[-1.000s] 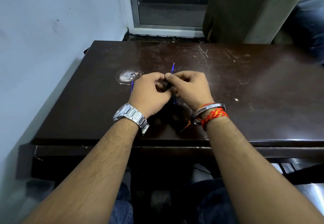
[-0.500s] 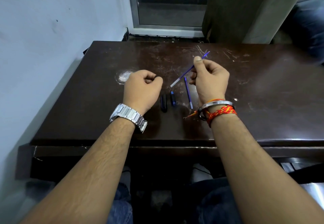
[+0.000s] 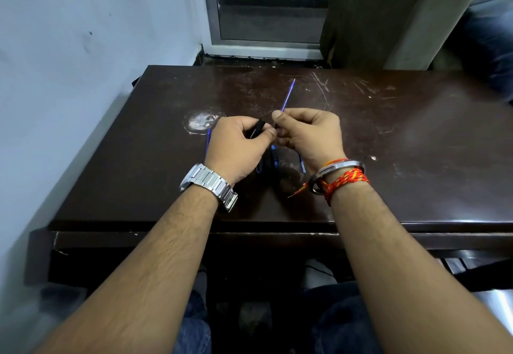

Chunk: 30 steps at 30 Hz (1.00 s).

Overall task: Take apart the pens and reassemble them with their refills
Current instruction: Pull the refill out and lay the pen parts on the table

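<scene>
My left hand point(image 3: 241, 143) grips a black pen barrel point(image 3: 256, 128) above the dark brown table point(image 3: 388, 159). Right beside it, my right hand point(image 3: 308, 134) pinches a thin blue refill point(image 3: 288, 94) that points up and away; its lower end meets the barrel between my fingertips. On the table under my hands lie pen parts: a blue piece point(image 3: 275, 159) and a dark piece beside it, partly hidden. Another blue refill point(image 3: 302, 164) shows by my right wrist, and a blue rod point(image 3: 207, 143) pokes out left of my left hand.
A white wall runs along the table's left side. A worn pale spot point(image 3: 200, 122) marks the tabletop near my left hand. Behind the table stand a metal-framed door and a curtain. Someone's jeans-clad leg is at the far right.
My hands parted, my right hand lifting the refill out to the right. Now they have come back together, with the black barrel showing in my left hand and the refill's end at it.
</scene>
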Each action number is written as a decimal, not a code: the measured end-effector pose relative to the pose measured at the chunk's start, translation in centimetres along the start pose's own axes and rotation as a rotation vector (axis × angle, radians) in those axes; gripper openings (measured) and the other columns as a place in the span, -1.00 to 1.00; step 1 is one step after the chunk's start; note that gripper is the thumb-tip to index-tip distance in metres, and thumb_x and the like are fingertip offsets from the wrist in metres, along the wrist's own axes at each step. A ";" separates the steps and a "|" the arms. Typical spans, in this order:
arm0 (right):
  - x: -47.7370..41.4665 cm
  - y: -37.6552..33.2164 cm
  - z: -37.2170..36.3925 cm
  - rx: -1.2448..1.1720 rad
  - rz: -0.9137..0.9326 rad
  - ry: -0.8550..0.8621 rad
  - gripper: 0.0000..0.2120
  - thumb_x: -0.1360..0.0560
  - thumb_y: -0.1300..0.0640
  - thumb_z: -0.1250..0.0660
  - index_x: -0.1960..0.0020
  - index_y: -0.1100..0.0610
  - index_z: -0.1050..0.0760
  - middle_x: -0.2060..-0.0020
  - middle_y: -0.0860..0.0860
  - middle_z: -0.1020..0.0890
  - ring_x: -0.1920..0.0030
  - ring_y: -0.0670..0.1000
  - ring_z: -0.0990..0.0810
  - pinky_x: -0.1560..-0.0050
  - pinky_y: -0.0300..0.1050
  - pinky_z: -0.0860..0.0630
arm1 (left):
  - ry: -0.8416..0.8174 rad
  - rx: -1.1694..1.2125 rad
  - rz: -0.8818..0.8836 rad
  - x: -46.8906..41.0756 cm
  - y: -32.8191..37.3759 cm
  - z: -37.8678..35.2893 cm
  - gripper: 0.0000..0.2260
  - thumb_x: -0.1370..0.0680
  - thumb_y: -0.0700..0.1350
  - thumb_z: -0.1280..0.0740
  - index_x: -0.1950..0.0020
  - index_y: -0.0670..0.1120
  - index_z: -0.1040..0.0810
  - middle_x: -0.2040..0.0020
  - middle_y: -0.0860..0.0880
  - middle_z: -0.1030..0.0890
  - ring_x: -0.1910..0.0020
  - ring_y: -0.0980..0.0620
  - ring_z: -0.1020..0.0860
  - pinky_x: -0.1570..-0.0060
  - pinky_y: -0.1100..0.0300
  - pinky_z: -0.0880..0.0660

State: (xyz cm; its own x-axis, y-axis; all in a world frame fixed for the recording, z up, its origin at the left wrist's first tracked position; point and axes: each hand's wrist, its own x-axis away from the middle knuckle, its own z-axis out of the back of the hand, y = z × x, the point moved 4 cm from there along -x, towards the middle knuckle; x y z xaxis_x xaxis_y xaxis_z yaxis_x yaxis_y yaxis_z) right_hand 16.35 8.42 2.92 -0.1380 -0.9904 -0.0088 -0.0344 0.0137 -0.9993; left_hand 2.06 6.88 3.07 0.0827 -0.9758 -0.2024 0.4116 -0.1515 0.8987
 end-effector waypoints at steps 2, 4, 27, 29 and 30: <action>-0.2 0.0 0.5 0.024 -0.005 0.070 -0.93 -0.47 0.22 -0.46 0.19 0.16 -0.66 0.41 0.07 -0.62 0.44 -0.08 -0.59 0.32 -0.19 -0.59 | 0.022 -0.035 0.015 0.0 -0.1 0.0 -0.92 -0.43 0.00 -0.46 0.22 0.02 -0.70 0.32 0.05 -0.70 0.31 0.14 -0.64 0.27 0.26 -0.53; -0.5 -0.1 2.0 0.234 0.025 0.214 -0.91 -0.46 0.15 -0.46 0.21 0.12 -0.67 0.42 0.04 -0.65 0.40 -0.02 -0.64 0.25 -0.08 -0.63 | 0.082 -0.058 0.056 -0.1 -0.4 0.3 -0.84 -0.42 0.06 -0.45 0.28 0.00 -0.68 0.36 0.03 -0.68 0.37 0.14 -0.60 0.37 0.33 -0.47; -1.2 1.0 3.8 1.028 -0.043 0.209 -0.82 -0.49 0.20 -0.32 0.13 0.34 -0.55 0.25 0.22 -0.56 0.13 0.27 -0.54 0.18 -0.13 -0.41 | 0.064 -0.285 0.155 -0.1 -1.0 0.7 -0.87 -0.41 -0.03 -0.44 0.28 -0.06 -0.65 0.40 0.08 -0.60 0.37 0.20 -0.53 0.51 0.56 -0.29; -0.9 0.4 3.6 0.997 -0.008 0.276 -0.85 -0.47 0.20 -0.30 0.24 0.26 -0.48 0.31 0.19 -0.49 0.26 0.23 -0.44 0.23 -0.13 -0.36 | 0.059 -0.296 0.157 -0.2 -1.1 0.7 -0.89 -0.41 -0.05 -0.42 0.27 -0.06 -0.66 0.38 0.05 -0.62 0.36 0.19 -0.54 0.53 0.56 -0.29; -0.7 0.0 3.3 0.991 0.033 0.282 -0.85 -0.46 0.20 -0.29 0.26 0.23 -0.50 0.32 0.18 -0.51 0.27 0.22 -0.45 0.23 -0.13 -0.37 | 0.058 -0.298 0.159 -0.2 -1.1 0.7 -0.90 -0.41 -0.06 -0.42 0.27 -0.05 -0.66 0.37 0.05 -0.63 0.37 0.19 -0.54 0.54 0.55 -0.29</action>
State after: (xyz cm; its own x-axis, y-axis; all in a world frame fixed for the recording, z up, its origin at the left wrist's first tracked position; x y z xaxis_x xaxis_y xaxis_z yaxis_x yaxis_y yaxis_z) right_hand 19.75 8.71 2.84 -0.3560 -0.9214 -0.1557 0.7873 -0.2060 -0.5811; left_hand 0.98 7.13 2.37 0.2154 -0.9716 -0.0984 0.6357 0.0631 0.7693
